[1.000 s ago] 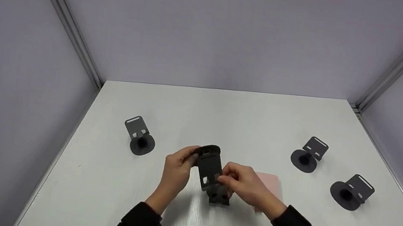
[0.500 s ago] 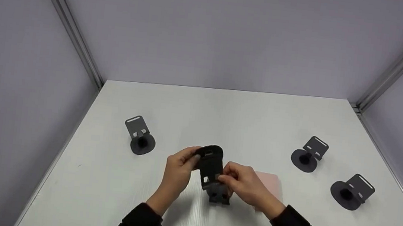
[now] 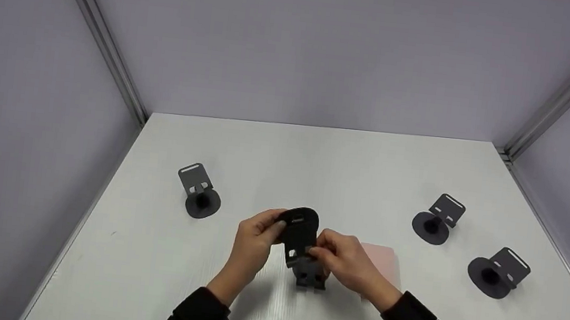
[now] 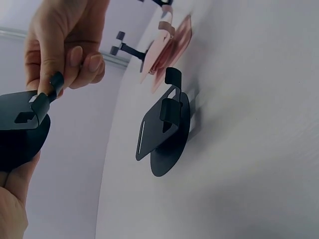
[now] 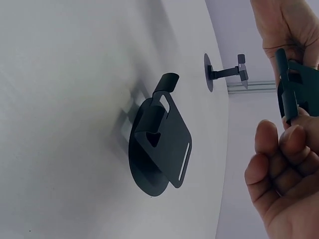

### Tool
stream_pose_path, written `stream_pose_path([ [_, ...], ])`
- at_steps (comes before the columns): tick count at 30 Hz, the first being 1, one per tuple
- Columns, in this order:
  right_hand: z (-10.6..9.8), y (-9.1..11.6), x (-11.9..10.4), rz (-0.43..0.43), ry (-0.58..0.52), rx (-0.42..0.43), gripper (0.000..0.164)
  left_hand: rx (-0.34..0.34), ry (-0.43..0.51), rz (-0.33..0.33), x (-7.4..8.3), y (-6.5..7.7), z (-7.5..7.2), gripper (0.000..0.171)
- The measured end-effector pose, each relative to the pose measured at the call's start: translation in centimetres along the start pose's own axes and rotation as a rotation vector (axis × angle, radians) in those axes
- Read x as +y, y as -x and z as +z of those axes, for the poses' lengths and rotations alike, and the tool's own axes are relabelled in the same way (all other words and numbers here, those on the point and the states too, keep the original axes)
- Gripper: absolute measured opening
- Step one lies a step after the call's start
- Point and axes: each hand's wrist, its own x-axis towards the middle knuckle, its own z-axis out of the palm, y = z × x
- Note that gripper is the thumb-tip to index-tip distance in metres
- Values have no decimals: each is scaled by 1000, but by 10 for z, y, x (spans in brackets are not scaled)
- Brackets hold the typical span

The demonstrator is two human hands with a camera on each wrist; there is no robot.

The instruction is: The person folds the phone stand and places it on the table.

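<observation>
In the head view, a black folding phone stand (image 3: pixel 302 232) with a round base is held up near the table's front. My left hand (image 3: pixel 252 242) grips its rounded top end between thumb and fingers. With thumb and forefinger, my right hand (image 3: pixel 344 260) pinches the hooked lip at the lower end, as the left wrist view also shows. Just below, a second black phone stand (image 4: pixel 164 122) rests on the table, partly hidden in the head view by the held one. A pink phone stand (image 3: pixel 381 263) lies beneath my right forearm, partly covered.
On the white table (image 3: pixel 289 166), one black stand (image 3: pixel 199 191) sits at the left. Two more are at the right: a farther stand (image 3: pixel 438 218) and a nearer stand (image 3: pixel 498 272). Grey walls enclose the back and sides.
The held stand has tilted, its rounded top showing more broadly, and my left hand has shifted slightly right. My right hand keeps its pinch almost in place.
</observation>
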Motion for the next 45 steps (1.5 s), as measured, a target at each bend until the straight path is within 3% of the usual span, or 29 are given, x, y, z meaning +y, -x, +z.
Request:
stream_pose_path([
  [7,2,0,4,-34,12,20,19,-13,7,-33,-2,1,-1,22],
  [17,2,2,5,4,12,36,18,-31,47,-79,-1,1,-2,22],
  [36,3,2,3,31,12,2,17,-24,57,-103,0,1,-4,22],
  [45,5,3,1,85,-24,-38,19,-9,54,-127,-2,-1,-6,23],
])
